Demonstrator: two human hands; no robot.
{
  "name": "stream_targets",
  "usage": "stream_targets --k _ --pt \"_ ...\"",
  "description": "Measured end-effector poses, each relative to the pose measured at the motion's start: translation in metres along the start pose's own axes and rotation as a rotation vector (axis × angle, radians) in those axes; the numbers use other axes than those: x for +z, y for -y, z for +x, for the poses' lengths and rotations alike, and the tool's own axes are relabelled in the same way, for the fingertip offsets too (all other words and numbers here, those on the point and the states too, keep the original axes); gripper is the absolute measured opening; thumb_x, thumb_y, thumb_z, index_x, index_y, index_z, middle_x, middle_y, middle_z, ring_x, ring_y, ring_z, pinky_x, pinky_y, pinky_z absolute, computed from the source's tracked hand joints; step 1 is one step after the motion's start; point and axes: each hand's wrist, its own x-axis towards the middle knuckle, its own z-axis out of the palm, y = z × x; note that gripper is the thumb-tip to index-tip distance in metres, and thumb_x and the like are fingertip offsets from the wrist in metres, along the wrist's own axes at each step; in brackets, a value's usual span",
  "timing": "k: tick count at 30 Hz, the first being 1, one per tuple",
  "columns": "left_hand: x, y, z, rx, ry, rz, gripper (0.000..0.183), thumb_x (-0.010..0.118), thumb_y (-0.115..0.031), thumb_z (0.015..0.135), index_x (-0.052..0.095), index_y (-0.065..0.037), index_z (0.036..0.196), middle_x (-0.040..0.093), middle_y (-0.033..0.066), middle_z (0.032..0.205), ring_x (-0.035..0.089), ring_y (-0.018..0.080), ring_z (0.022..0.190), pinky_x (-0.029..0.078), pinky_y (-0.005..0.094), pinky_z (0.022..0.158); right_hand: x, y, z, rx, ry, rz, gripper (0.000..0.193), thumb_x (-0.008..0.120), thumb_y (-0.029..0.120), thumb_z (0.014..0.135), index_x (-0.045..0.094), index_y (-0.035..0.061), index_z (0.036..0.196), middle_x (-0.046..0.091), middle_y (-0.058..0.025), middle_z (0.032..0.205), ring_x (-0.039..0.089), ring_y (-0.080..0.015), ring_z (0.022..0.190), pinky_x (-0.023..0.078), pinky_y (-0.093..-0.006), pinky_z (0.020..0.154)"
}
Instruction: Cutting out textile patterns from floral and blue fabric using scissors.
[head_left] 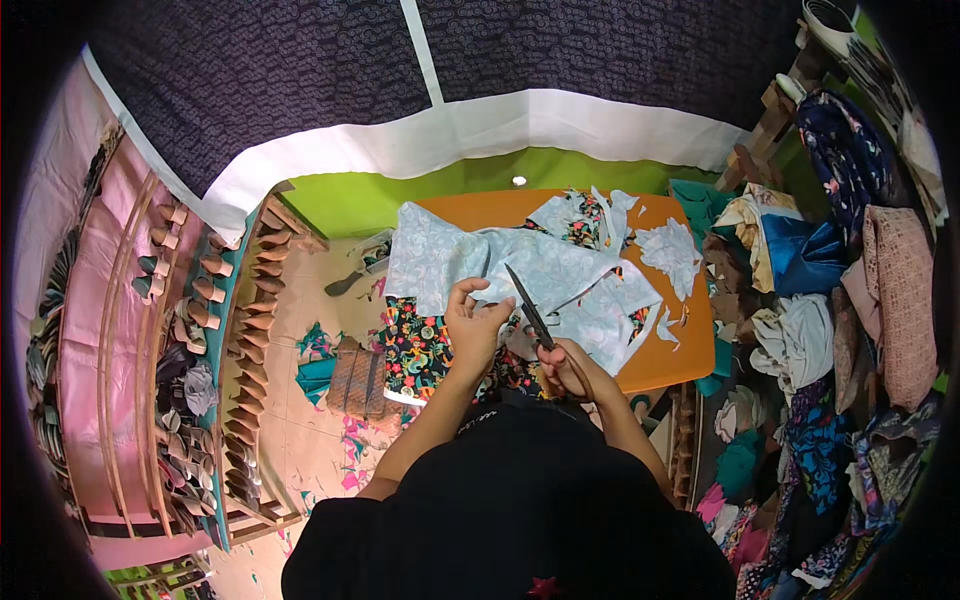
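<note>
My right hand (568,368) is closed around the handles of a pair of dark scissors (533,310), whose blades point up and away from me over the cloth. Close by on the left, my left hand (474,328) is raised with curved fingers and the thumb apart from them; I see nothing held in it. Beneath both hands lies a large cloth (440,262), its pale bluish underside up across most of the table. Its dark floral printed side (415,335) shows at the near left, hanging over the table edge.
Cut pale scraps (670,255) lie on the orange table (695,330). Piled fabrics (800,340) crowd the right. Wooden shoe lasts (250,350) line a rack at left. Scraps litter the tiled floor (290,430), beside a brown bundle (357,380). A dark curtain (300,80) hangs ahead.
</note>
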Motion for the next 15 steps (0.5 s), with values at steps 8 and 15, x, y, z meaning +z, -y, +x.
stream_targets --k 8,15 --pt "0.003 -0.006 -0.002 0.0 0.03 0.037 0.042 0.062 0.007 0.067 0.046 0.005 0.105 0.048 0.0102 0.098 0.057 0.0116 0.067 0.046 0.0198 0.059 0.0 0.008 -0.007 -0.056 -0.022 -0.073 0.051 0.056 0.059 0.064 0.035 0.0129 0.07 0.033 0.0057 0.054 0.035 -0.0049 0.042 0.031 -0.019 0.038" --pt "0.003 -0.012 -0.003 -0.003 0.089 0.058 0.046 0.062 0.007 0.067 0.044 0.005 0.109 0.045 0.014 0.11 0.058 0.0115 0.065 0.046 0.0193 0.057 -0.002 0.011 -0.008 0.04 -0.027 -0.026 0.036 0.057 0.039 0.061 0.038 0.011 0.071 0.037 0.0027 0.056 0.039 -0.0087 0.043 0.035 -0.0215 0.039"
